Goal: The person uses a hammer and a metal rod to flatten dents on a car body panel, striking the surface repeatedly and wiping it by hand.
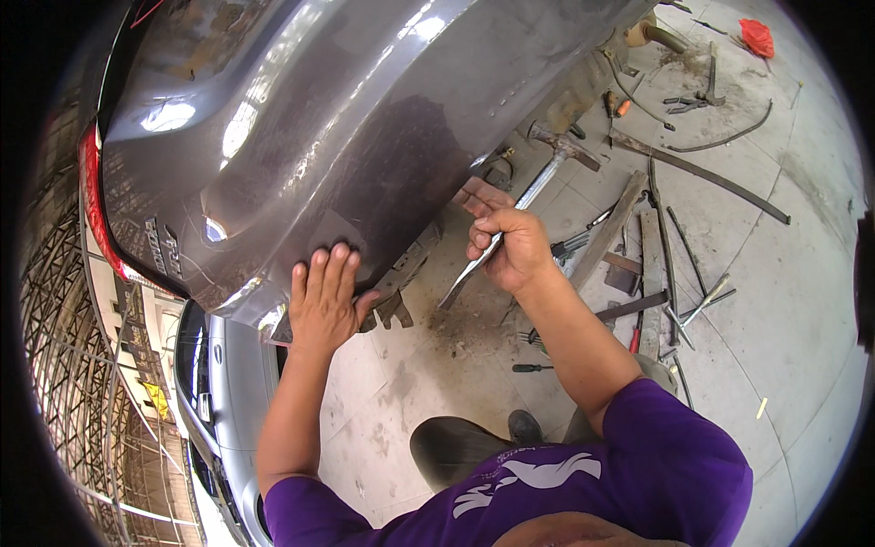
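The dark grey car's rear body panel fills the upper left, with a red tail lamp at its left edge. My left hand lies flat against the panel near its lower edge, fingers stretched out. Close to that edge on the right, my right hand is closed around the shaft of a metal hammer. The hammer's head points up and right, away from the panel; its flattened shaft end points down and left. Pale fingers show behind the shaft; whose they are I cannot tell.
Tools litter the tiled floor at right: a wooden plank, a long flat metal bar, a second hammer and a dark-handled screwdriver. Red plastic lies at far right. A silver car stands at lower left.
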`<state>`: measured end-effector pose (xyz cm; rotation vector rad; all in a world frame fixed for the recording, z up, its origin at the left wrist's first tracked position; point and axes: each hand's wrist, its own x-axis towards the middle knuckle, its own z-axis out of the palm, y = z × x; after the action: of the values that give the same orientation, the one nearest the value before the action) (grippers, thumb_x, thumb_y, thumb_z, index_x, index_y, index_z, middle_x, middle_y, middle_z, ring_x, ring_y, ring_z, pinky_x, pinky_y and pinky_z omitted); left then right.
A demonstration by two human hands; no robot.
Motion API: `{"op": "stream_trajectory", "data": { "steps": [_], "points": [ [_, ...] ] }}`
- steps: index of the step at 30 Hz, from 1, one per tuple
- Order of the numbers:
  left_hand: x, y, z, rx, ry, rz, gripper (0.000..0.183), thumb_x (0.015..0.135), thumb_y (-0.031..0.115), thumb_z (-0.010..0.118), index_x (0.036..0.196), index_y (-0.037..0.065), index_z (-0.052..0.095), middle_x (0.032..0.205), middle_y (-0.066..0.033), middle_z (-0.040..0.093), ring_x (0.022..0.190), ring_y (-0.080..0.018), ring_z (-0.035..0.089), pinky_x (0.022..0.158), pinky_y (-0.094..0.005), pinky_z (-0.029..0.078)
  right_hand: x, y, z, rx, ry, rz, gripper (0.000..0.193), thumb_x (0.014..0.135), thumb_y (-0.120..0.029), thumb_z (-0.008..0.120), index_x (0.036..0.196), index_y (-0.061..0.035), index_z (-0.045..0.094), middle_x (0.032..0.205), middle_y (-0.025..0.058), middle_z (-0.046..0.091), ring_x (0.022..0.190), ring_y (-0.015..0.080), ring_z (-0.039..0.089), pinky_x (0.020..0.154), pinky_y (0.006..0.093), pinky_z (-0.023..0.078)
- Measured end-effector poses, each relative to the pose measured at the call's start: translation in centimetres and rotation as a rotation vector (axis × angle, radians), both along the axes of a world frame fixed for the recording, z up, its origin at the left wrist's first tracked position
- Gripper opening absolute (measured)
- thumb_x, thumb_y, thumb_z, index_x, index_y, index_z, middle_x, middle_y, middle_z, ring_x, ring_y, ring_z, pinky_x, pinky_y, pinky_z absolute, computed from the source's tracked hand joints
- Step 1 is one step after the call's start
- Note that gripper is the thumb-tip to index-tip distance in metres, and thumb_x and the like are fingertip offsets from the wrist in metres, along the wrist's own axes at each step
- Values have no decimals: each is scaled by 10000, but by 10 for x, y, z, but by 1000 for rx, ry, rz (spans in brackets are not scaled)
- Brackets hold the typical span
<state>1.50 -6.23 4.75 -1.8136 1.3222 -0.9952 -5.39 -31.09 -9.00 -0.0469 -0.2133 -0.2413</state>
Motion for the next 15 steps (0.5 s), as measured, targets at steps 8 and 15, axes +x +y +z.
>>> {"op": "stream_trajectory", "data": {
  "steps": [8, 15],
  "points": [
    [-2, -31, -2, -116, -26, -27, 789, 823, 529, 573, 1409, 52, 343, 1493, -108, 293, 1416, -298, 166, 1137, -496, 55, -1, -2, -1, -22, 9, -6, 524, 732, -8, 498, 1255, 14, 472, 1193, 143, 569, 557, 123, 510, 570, 318, 468],
    [-18, -117, 7, -305, -18, -23, 856, 806, 596, 548, 1415, 39, 321, 1494, -121, 285, 1415, -307, 165, 1135, -486, 54, 0, -3, -2, -57, -31, -12, 546, 713, -6, 502, 1258, 12, 469, 1200, 149, 559, 556, 128, 509, 563, 328, 465]
  ]
}}
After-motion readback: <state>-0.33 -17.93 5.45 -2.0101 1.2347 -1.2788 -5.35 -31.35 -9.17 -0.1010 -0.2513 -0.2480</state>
